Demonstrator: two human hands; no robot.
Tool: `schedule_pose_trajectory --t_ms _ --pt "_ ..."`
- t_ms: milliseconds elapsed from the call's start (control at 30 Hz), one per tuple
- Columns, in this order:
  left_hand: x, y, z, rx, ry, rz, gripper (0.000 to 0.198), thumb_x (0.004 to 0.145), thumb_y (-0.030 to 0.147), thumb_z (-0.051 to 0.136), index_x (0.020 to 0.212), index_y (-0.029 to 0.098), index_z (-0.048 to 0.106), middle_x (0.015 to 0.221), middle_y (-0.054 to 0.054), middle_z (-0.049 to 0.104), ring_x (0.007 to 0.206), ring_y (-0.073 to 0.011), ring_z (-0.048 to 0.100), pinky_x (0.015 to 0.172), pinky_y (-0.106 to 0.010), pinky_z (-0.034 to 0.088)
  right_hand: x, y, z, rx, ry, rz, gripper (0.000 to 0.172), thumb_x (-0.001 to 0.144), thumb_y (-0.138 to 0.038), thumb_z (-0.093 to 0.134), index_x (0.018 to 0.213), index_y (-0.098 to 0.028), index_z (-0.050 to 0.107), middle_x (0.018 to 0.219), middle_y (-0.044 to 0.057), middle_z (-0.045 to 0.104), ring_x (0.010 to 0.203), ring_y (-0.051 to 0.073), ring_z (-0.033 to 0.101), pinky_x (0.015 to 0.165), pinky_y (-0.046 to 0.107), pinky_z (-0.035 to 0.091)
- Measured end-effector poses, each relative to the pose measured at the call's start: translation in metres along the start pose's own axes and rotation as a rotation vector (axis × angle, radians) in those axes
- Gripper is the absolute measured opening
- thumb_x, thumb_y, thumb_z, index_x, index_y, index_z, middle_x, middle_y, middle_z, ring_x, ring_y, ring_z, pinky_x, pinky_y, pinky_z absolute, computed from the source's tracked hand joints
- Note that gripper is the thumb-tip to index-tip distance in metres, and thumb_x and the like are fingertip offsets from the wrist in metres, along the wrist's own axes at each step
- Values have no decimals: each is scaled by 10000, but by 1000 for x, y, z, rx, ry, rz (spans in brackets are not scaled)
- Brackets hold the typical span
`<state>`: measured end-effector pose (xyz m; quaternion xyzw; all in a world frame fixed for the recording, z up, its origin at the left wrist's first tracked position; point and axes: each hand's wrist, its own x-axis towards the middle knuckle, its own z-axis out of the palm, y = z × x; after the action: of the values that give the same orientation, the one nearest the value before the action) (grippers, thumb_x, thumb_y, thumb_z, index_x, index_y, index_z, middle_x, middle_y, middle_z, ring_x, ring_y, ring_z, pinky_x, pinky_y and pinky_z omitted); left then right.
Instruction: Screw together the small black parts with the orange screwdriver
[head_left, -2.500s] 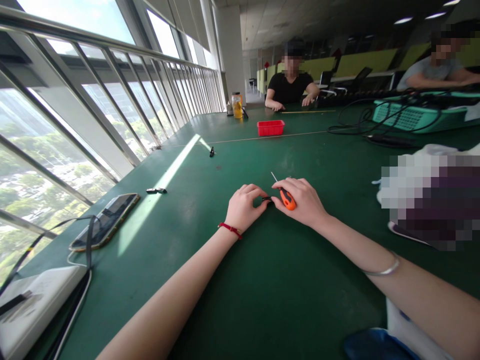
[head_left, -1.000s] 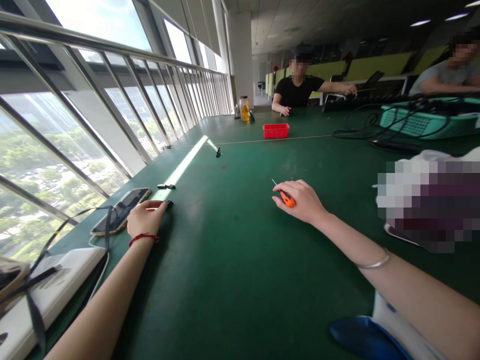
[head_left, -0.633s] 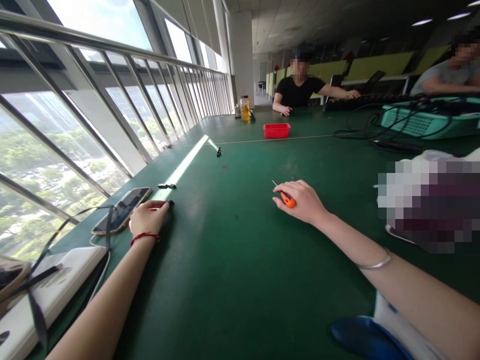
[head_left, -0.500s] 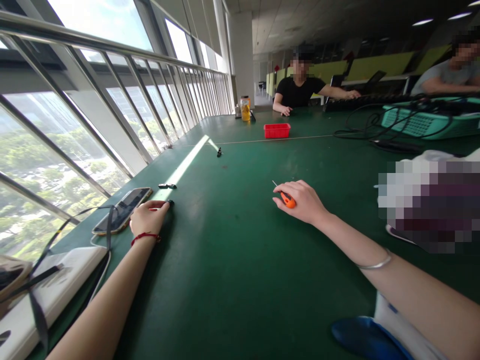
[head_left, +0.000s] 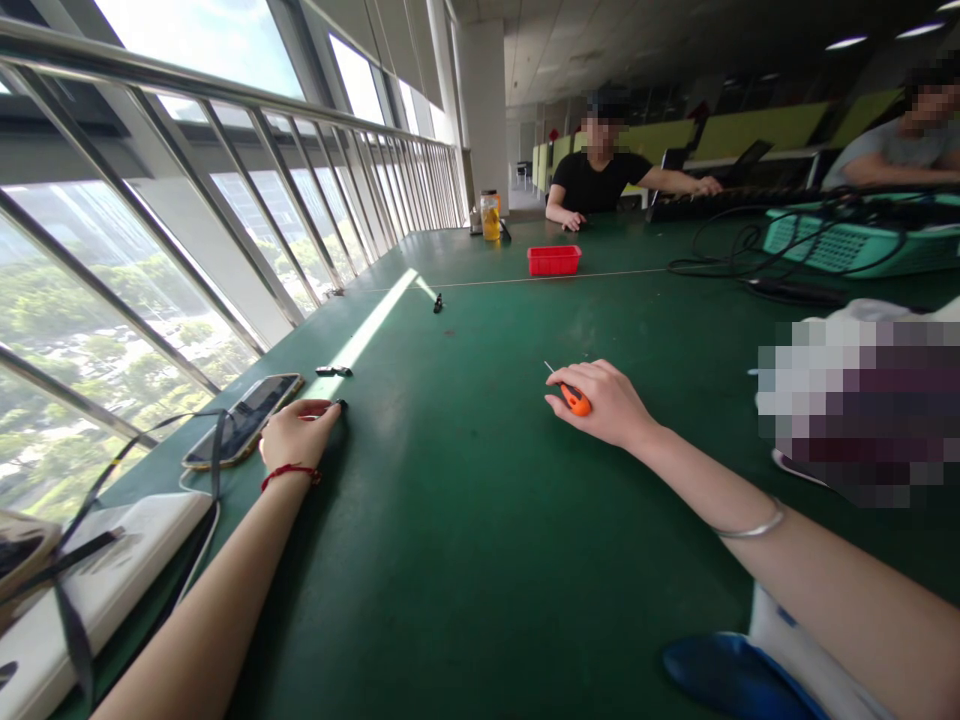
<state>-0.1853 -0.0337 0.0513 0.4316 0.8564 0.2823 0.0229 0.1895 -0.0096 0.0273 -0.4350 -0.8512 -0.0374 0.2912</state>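
Observation:
On the left of the green table [head_left: 465,500], my left hand [head_left: 300,432] is closed on a small black part [head_left: 342,405]; the fingers hide most of it. Just beyond it lies a short black piece [head_left: 333,371], and farther off stands another small black piece [head_left: 438,303]. My right hand [head_left: 604,400] rests at the middle right, its fingers wrapped round a screwdriver [head_left: 576,400] with an orange and black handle. The thin metal shaft points up and to the left, away from the table's near edge.
A phone [head_left: 244,420], cables and a white power strip [head_left: 112,590] lie along the left edge by the railing [head_left: 247,105]. Farther back are a red tray [head_left: 554,261], a jar [head_left: 490,215] and a teal basket [head_left: 832,245]. Two people [head_left: 600,180] sit opposite.

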Motion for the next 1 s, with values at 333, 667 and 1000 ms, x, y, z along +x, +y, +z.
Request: schedule_pose_trajectory --t_ms 333,667,1000 --pt "5 -5 4 -59 -2 44 338 681 418 608 914 190 698 819 -23 674 868 -207 619 761 -281 448 1 -5 -2 62 79 61 155 827 -288 500 904 -195 598 852 33 677 760 183 614 757 345 429" --pt "-32 49 41 -130 -234 776 360 787 411 531 1062 190 603 843 -30 668 811 -185 600 763 -304 472 0 -6 4 132 319 172 253 712 -95 536 934 -209 572 937 44 609 758 188 580 650 290 444" --pt "-86 137 86 12 -229 1314 224 887 268 437 956 232 646 889 -39 620 848 -180 534 749 -301 433 2 -3 -2 275 599 234 149 799 -179 510 934 -217 561 907 43 614 824 180 595 733 293 460"
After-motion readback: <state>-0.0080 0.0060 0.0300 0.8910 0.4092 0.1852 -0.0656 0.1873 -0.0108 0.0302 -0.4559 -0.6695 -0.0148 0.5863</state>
